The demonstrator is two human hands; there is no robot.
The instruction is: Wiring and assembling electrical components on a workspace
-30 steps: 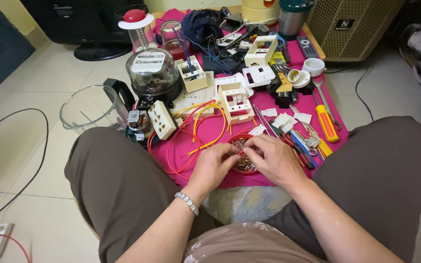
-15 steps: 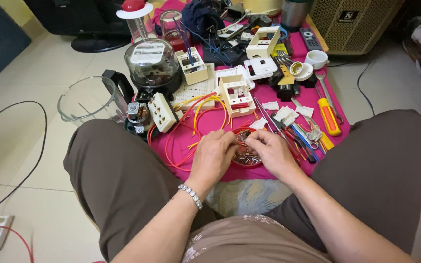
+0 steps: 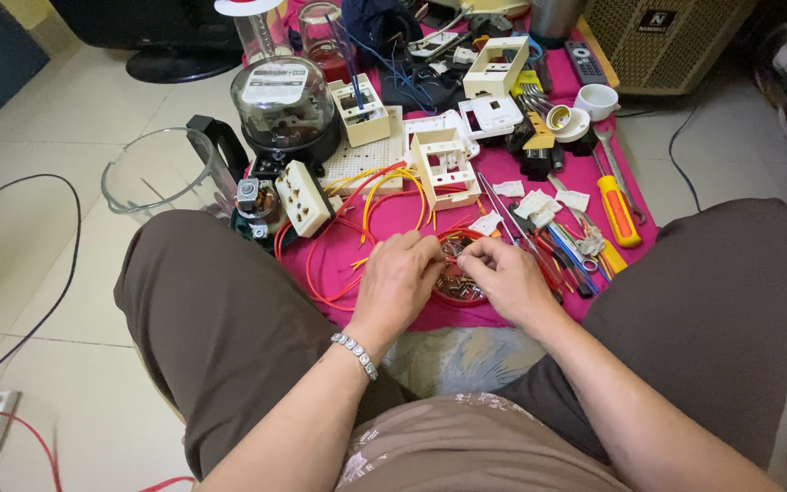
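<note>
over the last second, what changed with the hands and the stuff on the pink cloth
Little changed. The left hand and right hand drew slightly closer together over the small dish of screws, fingertips pinching a thin red wire between them. Nothing was picked up or let go. The electric meter, yellow screwdriver and cream switch boxes stayed put on the pink cloth; only the view shifted.

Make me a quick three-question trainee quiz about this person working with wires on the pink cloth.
1. True or false: both hands meet over the small round dish.
2. Which wrist wears the beaded bracelet?
3. The yellow-handled screwdriver lies: A) on the person's right, B) on the person's left, C) inside the clear jug.

Key: 1 true; 2 left; 3 A.
</note>
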